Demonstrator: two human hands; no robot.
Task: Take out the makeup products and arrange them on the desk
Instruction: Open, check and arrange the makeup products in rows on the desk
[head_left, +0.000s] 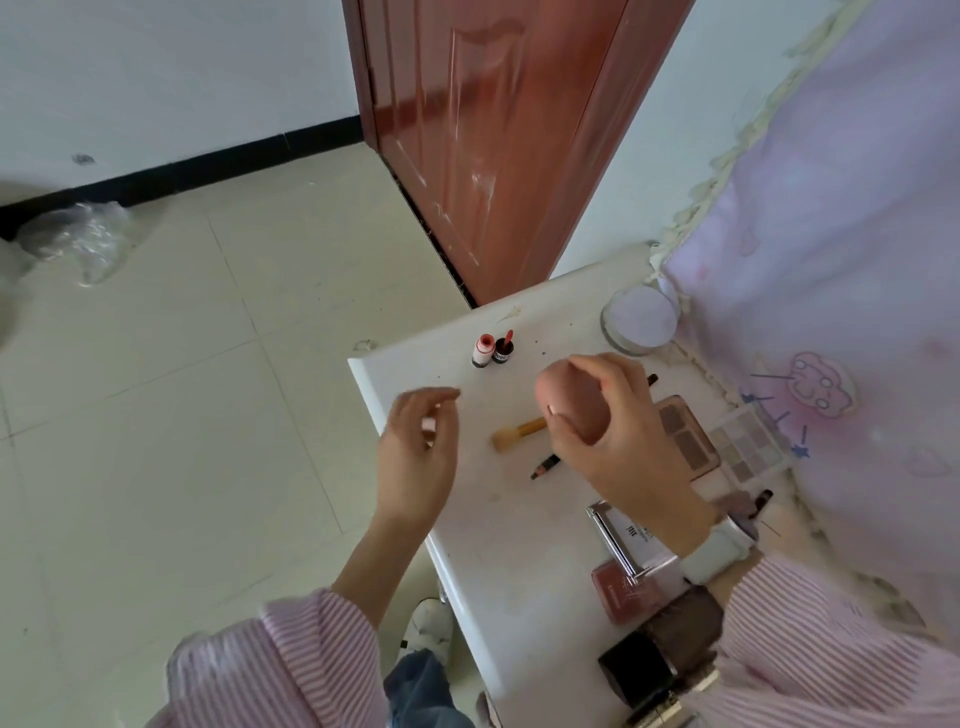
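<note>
Meanwhile right hand (618, 431) grips pink sponge (574, 405), left hand (415, 447) released; box lettering illegible

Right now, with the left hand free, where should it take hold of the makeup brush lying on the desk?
Probably pinch the makeup brush from above across its bare wooden handle beside the bristles: it lies flat, and the right hand holding the makeup sponge hides the handle's far end.
</note>
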